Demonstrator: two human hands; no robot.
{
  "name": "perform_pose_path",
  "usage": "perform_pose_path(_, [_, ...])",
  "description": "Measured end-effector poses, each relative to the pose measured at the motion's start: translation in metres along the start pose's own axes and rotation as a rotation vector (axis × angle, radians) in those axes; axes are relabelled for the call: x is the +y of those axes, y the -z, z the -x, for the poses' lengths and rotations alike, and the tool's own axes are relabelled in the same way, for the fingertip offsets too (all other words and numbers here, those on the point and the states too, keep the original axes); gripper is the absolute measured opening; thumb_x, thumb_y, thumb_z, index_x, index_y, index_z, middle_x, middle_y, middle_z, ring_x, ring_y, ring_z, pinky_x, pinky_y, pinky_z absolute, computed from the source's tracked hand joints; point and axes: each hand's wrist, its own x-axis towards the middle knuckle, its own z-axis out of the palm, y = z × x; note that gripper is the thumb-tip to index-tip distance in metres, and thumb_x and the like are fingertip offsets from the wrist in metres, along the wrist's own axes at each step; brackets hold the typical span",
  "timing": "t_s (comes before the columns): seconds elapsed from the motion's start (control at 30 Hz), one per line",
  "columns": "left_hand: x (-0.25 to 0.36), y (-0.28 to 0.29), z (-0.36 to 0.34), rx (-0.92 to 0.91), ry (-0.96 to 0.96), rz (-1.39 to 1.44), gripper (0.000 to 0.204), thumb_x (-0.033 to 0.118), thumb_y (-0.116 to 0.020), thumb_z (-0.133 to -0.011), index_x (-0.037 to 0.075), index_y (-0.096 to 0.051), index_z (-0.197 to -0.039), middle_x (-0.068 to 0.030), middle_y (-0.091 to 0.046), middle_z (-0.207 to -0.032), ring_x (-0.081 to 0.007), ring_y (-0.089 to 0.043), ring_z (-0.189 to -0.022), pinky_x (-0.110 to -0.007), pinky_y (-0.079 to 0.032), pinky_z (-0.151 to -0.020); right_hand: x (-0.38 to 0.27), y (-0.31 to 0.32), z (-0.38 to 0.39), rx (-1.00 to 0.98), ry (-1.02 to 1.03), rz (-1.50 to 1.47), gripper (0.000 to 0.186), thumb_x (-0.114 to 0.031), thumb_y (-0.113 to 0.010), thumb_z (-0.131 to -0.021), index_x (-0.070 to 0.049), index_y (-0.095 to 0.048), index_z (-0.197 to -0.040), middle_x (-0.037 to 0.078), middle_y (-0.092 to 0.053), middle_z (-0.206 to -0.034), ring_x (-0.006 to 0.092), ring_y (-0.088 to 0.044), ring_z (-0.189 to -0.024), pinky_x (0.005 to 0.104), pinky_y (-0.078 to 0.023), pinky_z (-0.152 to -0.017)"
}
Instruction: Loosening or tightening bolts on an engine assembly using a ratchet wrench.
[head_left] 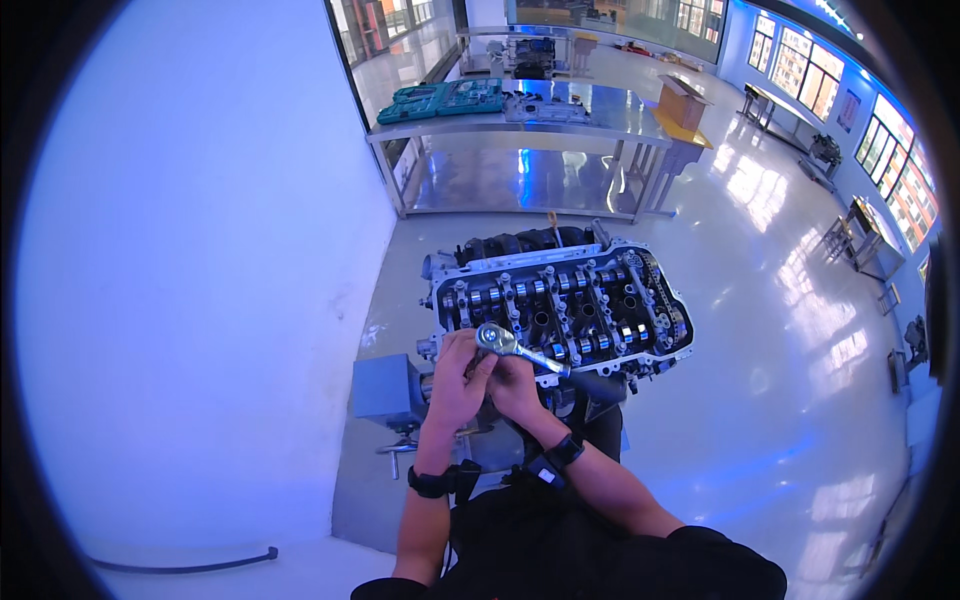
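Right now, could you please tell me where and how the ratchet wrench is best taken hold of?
The ratchet wrench is probably best gripped around its dark handle, coming from the right: that long end slants rightward, away from the round head, where the left hand and right hand are gathered.

bright room with a blue-violet cast, daylight from windows [825, 85] at right, white glare streaking the glossy floor [720, 420], blue reflections beneath the steel table [622, 108], glints on the chrome ratchet [496, 340], right hand [518, 392] partly shadowed, fisheye edges curving into black corners
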Motion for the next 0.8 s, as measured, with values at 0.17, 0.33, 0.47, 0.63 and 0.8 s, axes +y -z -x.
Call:
perform_pose_path(0.17, [-0.008,0.011,0.011,-0.025,0.282,0.158,0.017,0.006,-0.063,-0.086,-0.002,-0.06,-0.1,-0.0158,-0.063,-0.095,-0.0271,-0.061,-0.085,-0.036,-0.047,-0.079,-0.011,-0.004,-0.006,-0.009,0.095,-0.126,0.032,0.001,-0.058,-0.09,0.003,-0.05,-0.12,0.021,-0.068,-0.102,0.0272,-0.068,-0.1,0.0347,-0.053,-0.08])
perform_pose_path(0.33, [-0.012,0.014,0.013,0.066,0.387,0.123,0.019,0.006,-0.07,-0.082,-0.002,-0.06,-0.095,-0.0138,-0.065,-0.084,-0.0243,-0.063,-0.076,-0.034,-0.048,-0.076,-0.028,-0.004,-0.005,-0.107,0.011,0.077,0.033,-0.002,-0.056,-0.091,0.0,-0.052,-0.124,0.021,-0.065,-0.107,0.0346,-0.065,-0.103,0.0346,-0.051,-0.083])
perform_pose_path(0.47, [-0.017,0.013,0.015,0.189,0.413,0.093,0.022,0.007,-0.076,-0.078,0.0,-0.059,-0.09,-0.0111,-0.066,-0.085,-0.0208,-0.063,-0.079,-0.033,-0.048,-0.076,-0.035,-0.01,-0.006,-0.038,0.277,0.122,0.032,-0.003,-0.06,-0.088,0.0,-0.055,-0.119,0.018,-0.061,-0.113,0.0343,-0.063,-0.097,0.036,-0.051,-0.079])
perform_pose_path(0.63, [-0.006,0.021,0.019,0.069,0.502,0.092,0.02,0.009,-0.075,-0.081,0.002,-0.058,-0.088,-0.0099,-0.065,-0.092,-0.0182,-0.061,-0.084,-0.033,-0.047,-0.076,-0.029,-0.015,-0.005,-0.016,0.101,0.158,0.027,-0.004,-0.069,-0.081,0.002,-0.058,-0.105,0.017,-0.064,-0.104,0.0307,-0.066,-0.09,0.0346,-0.052,-0.074])
perform_pose_path(0.8, [0.004,0.017,0.008,-0.078,0.089,0.166,0.02,0.008,-0.063,-0.09,0.002,-0.063,-0.108,-0.0113,-0.061,-0.114,-0.0232,-0.061,-0.104,-0.032,-0.046,-0.09,-0.021,-0.009,0.002,0.035,0.136,0.031,0.022,0.0,-0.065,-0.082,0.001,-0.06,-0.104,0.016,-0.068,-0.094,0.0293,-0.069,-0.085,0.0335,-0.053,-0.073])
